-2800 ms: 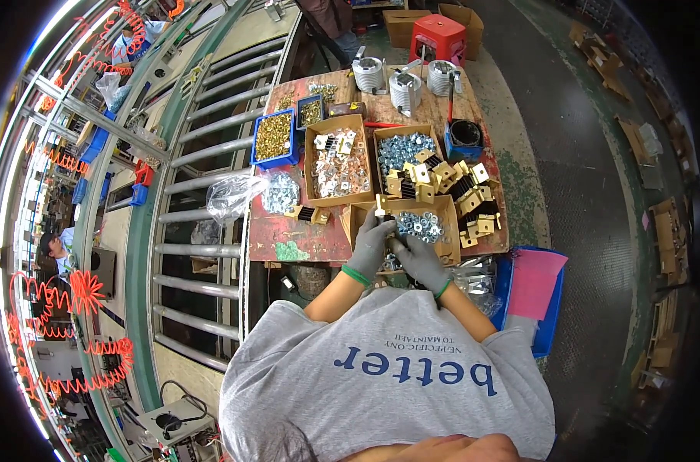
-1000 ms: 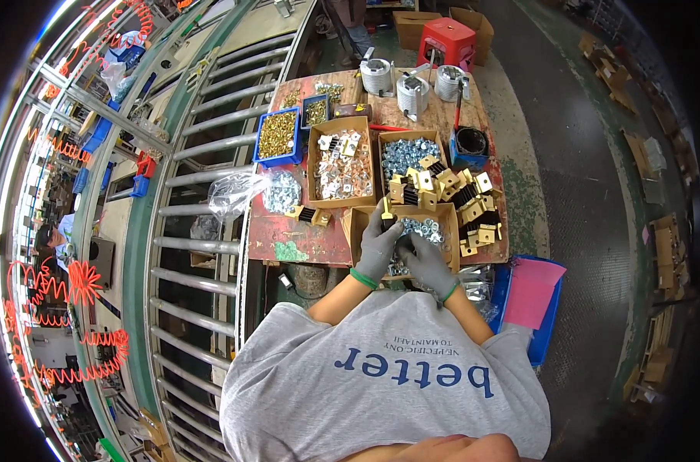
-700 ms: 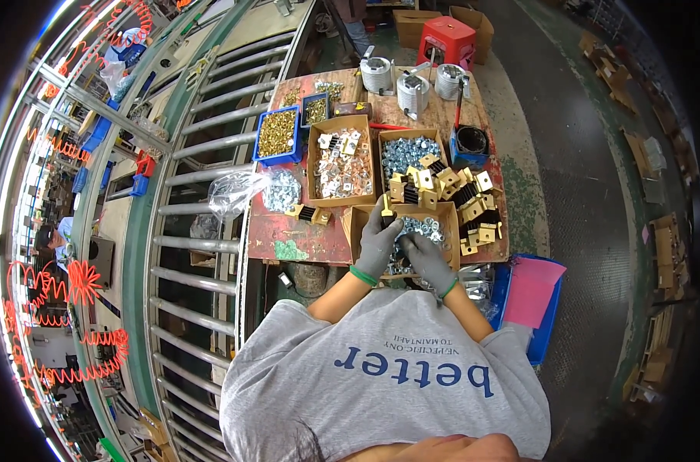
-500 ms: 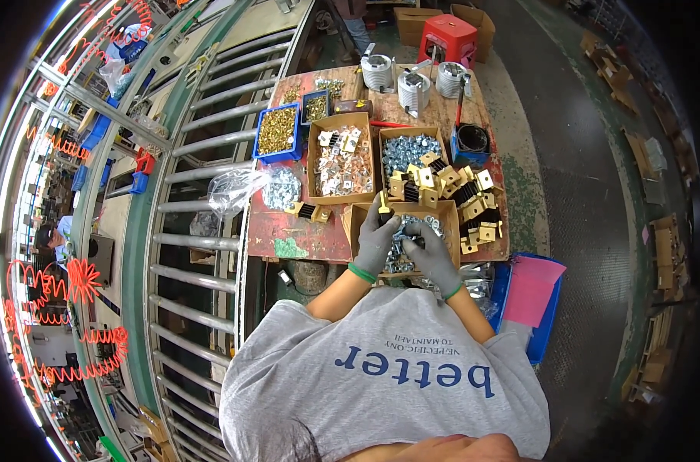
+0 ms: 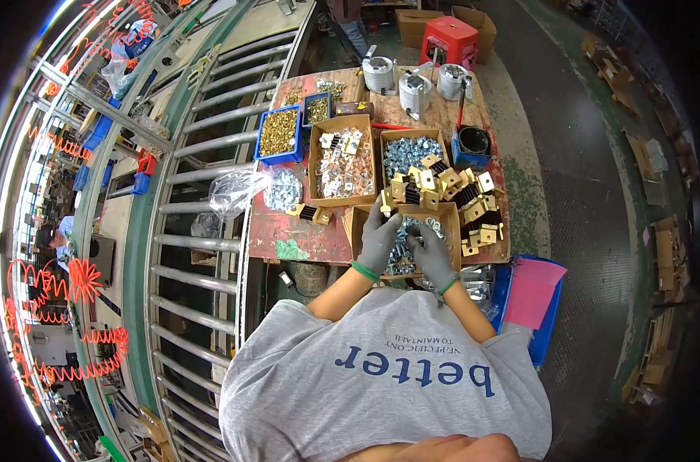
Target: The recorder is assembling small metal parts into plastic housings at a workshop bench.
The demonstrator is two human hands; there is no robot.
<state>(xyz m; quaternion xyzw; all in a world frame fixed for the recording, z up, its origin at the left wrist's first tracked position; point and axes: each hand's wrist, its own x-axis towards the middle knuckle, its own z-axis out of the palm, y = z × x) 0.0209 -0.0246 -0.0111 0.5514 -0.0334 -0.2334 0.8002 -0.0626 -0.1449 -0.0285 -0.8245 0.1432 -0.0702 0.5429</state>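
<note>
Left grey-gloved hand grips a gold-coloured metal block — probably stiff, slick, edges pinch best; right grey-gloved hand's fingers — can't tell.

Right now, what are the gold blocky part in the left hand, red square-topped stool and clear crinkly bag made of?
The gold part in the left hand looks like smooth metal, maybe brass or plated: it gleams. The red stool is probably plastic: even, glossy colour. The clear bag seems plastic film: see-through, shiny creases.
</note>
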